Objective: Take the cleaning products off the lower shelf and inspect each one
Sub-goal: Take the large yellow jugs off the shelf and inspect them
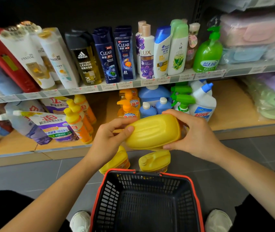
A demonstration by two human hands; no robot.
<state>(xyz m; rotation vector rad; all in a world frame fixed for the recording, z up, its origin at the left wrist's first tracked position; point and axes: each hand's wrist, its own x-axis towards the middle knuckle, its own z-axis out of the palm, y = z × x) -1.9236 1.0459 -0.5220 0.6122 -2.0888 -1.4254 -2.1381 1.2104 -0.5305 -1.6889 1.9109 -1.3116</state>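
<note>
Left hand (111, 136): centre of the frame, thumb and fingers curled round one end of the yellow bottle (152, 131).
Right hand (195, 131): right of centre, gripping the bottle's other end.
Yellow bottle: lying sideways between both hands, in front of the lower shelf (230, 104).
Other yellow bottles (155, 160): two, upright on the grey floor, below the hands.
Basket (110, 195): bottom centre, black mesh, red rim, just in front of those bottles.

Glossy yellow plastic bottle (152, 131), seemingly ribbed.
</note>
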